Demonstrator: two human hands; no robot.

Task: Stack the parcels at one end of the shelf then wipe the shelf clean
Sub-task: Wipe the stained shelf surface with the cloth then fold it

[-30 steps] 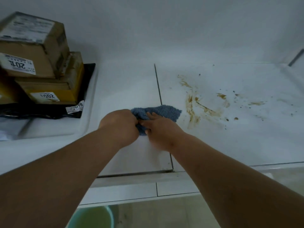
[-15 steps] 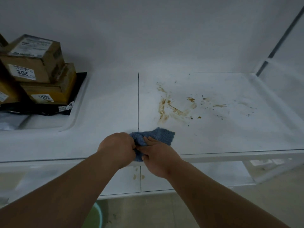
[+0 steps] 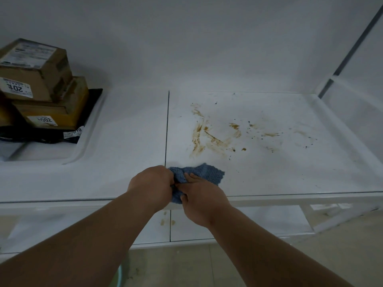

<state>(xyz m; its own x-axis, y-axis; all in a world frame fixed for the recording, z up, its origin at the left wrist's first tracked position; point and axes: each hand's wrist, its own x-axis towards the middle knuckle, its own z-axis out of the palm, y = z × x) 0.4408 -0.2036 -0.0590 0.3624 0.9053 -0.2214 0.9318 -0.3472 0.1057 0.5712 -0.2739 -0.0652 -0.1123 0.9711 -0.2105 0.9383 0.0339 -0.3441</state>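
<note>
the blue cloth point(image 3: 199, 176) sits bunched at the front edge of the white shelf point(image 3: 269, 172), just right of the dark seam point(image 3: 167, 125) that splits the shelf surface into two panels. both hands have it: the left hand point(image 3: 150, 185) is curled into a fist round the cloth's left end, and the right hand point(image 3: 202, 198) pinches the fabric from the right, fingers point(image 3: 191, 177) lying over its top and thumb tucked against the lower fold. the two hands touch each other at the cloth, right over the front lip of the shelf.

behind the cloth, toward the middle of the right panel, brown smears point(image 3: 207, 135) streak the surface, with smaller dark specks point(image 3: 269, 134) scattered out toward the right edge. they are not yet wiped.

at the left end of the shelf the parcels point(image 3: 41, 88) stand stacked: a brown cardboard box on top, tilted a little, a yellowish box under it, and a flat black package at the bottom, each with a white label. the stack rests in a shallow white tray point(image 3: 87, 141) near the back left corner.

below the front edge a lower shelf point(image 3: 248, 222) shows, with a few brown spots point(image 3: 165, 221) beside its own seam.
</note>
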